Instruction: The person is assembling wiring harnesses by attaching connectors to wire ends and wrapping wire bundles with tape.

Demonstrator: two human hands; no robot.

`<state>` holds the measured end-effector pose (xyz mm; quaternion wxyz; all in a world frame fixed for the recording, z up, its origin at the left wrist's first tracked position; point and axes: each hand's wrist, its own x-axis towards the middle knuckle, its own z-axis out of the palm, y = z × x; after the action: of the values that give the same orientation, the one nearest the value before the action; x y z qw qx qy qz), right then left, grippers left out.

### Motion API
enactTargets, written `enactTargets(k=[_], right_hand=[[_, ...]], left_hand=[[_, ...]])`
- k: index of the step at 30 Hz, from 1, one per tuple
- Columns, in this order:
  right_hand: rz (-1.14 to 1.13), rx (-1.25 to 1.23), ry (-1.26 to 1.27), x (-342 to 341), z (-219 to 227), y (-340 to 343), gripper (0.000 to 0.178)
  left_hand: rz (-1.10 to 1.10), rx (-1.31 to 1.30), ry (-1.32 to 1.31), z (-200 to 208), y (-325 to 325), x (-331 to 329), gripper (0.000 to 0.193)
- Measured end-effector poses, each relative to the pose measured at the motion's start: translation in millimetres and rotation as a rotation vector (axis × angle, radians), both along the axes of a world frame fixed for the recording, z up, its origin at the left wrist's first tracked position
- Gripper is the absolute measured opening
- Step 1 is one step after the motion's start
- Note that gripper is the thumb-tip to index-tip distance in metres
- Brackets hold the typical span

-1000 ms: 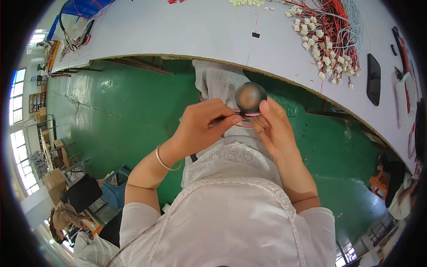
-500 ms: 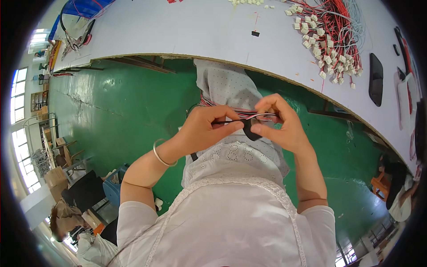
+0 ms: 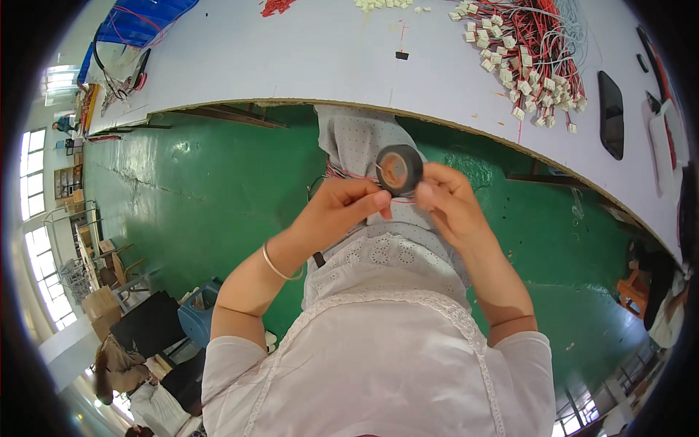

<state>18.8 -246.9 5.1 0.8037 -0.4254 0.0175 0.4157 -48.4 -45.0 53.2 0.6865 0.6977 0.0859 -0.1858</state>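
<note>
Over my lap, a roll of black tape (image 3: 412, 169) with an orange-brown core stands on edge between my hands. The fingers of my right hand (image 3: 453, 202) are closed on its right side. My left hand (image 3: 336, 210), with a bangle on the wrist, pinches just below and left of the roll. What lies in that pinch is mostly hidden, but thin wires pass at the fingertips. Behind the hands, a bundle of red, black and white wires (image 3: 339, 172) lies across the pale dotted cloth (image 3: 358, 131) on my lap.
Ahead curves the white tabletop (image 3: 291, 58). On it are a heap of wires with white connectors (image 3: 542, 84), a dark phone-like slab (image 3: 611, 116), red small parts (image 3: 278, 6) and a blue bin (image 3: 135, 25). A blue stool (image 3: 196, 320) stands at left, an orange stool (image 3: 635, 291) at right.
The tape roll has come up and turned to show its round side. My right hand has closed in on the roll; my left hand stays low and has shifted slightly.
</note>
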Motion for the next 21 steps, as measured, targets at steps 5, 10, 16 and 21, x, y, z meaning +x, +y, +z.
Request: enactTargets(k=[5, 10, 16, 21], right_hand=[[0.2, 0.157, -0.606, 21, -18, -21, 0.017], [0.273, -0.186, -0.994, 30, 20, -21, 0.011], [-0.179, -0.366, -1.063, 11, 30, -34, 0.016], [-0.093, -0.665, -1.057, -27, 9, 0, 0.036]], left_hand=[[-0.126, -0.497, 0.326, -9, 11, 0, 0.026], [-0.144, -0.013, 0.022, -16, 0, -1, 0.021], [-0.026, 0.157, -0.119, -15, -8, -2, 0.012], [0.243, 0.283, -0.356, -46, -25, -8, 0.012]])
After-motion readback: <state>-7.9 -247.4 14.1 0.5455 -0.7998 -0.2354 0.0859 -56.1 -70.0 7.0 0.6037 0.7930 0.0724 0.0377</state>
